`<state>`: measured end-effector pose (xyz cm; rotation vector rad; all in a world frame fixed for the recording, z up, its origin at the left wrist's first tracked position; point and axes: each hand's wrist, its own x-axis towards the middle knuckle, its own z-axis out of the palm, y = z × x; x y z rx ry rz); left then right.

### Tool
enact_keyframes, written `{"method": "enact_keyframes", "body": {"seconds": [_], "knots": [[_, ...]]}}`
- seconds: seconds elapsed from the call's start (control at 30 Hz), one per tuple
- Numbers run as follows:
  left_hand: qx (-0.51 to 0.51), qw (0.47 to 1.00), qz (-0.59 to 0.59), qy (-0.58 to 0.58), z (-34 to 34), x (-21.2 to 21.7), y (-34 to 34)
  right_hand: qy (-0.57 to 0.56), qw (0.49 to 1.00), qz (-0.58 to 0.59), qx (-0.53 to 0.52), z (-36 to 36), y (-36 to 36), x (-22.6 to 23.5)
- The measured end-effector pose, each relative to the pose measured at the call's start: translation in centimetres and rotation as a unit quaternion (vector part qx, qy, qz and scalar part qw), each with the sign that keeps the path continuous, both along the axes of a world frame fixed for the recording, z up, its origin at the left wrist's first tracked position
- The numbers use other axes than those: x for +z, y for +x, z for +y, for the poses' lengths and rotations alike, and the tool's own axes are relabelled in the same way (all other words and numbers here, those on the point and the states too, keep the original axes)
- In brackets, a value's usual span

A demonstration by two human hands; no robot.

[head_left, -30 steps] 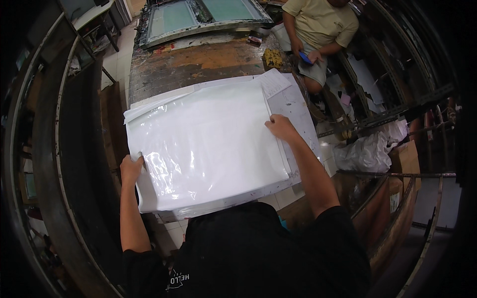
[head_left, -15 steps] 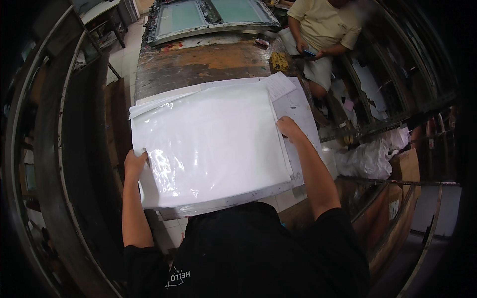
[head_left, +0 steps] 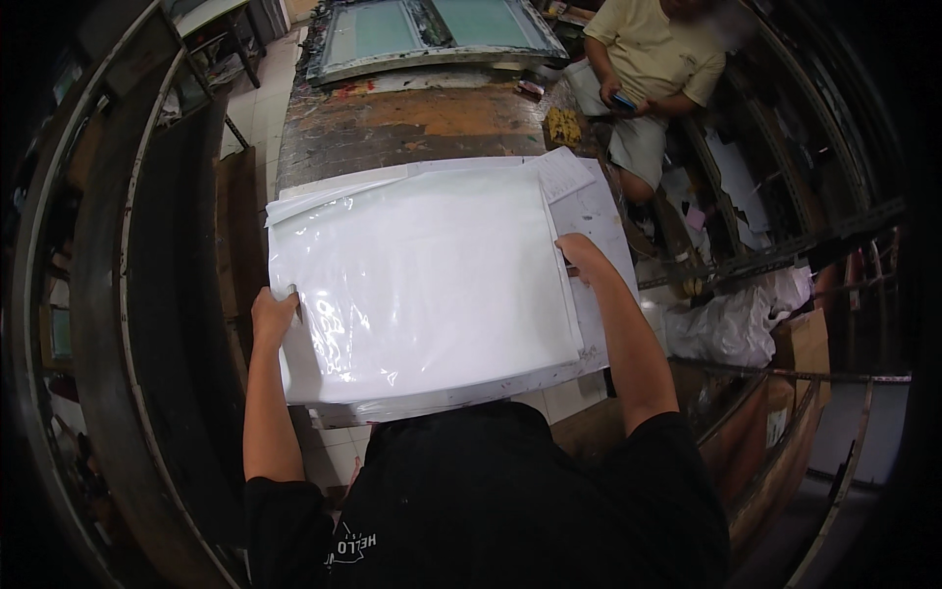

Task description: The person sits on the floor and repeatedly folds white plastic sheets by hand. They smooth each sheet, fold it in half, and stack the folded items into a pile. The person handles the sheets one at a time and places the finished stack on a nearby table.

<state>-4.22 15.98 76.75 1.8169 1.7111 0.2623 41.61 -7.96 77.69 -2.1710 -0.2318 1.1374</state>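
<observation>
A stack of large white sheets (head_left: 442, 275) with a glossy top lies in front of me on the near end of the table. My left hand (head_left: 274, 316) grips the stack's left edge, thumb on top and fingers hidden underneath. At the right edge, my right hand (head_left: 581, 257) is closed on the sheets, with its fingertips partly hidden. Beneath the stack, a white board (head_left: 610, 221) sticks out on the right. A smaller paper with faint lines (head_left: 566, 177) pokes out at the far right corner.
Beyond the sheets runs the stained wooden table (head_left: 412, 123), with a framed screen (head_left: 437, 39) at its far end. A yellow block (head_left: 563, 128) sits near its right edge. A seated person (head_left: 653, 59) there holds a phone. Dark racks (head_left: 172, 294) stand left; white plastic bags (head_left: 726, 324) lie right.
The whole view has shifted slightly, so table and sheets appear a little further right. Both hands stay at the stack's side edges, and the right hand's fingers have changed position slightly.
</observation>
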Motion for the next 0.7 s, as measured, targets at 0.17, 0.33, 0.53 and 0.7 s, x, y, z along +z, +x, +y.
{"method": "enact_keyframes", "body": {"seconds": [0.17, 0.33, 0.53, 0.7], "knots": [[0.008, 0.999, 0.031, -0.006, 0.6, -0.8, -0.5, 0.067, 0.995, 0.029, 0.061, -0.8, 0.7, -0.2], [0.019, 0.998, 0.045, -0.027, 0.4, 0.0, 0.1, 0.081, 0.993, 0.035, 0.073, -1.0, 0.6, 0.3], [0.031, 0.999, 0.03, -0.032, 0.6, 0.0, -0.1, 0.084, 0.987, 0.1, 0.092, -1.3, 1.6, 0.4], [0.037, 0.998, 0.025, -0.04, 1.0, -0.5, -0.5, 0.079, 0.984, 0.101, 0.126, -1.0, 2.1, 0.6]]}}
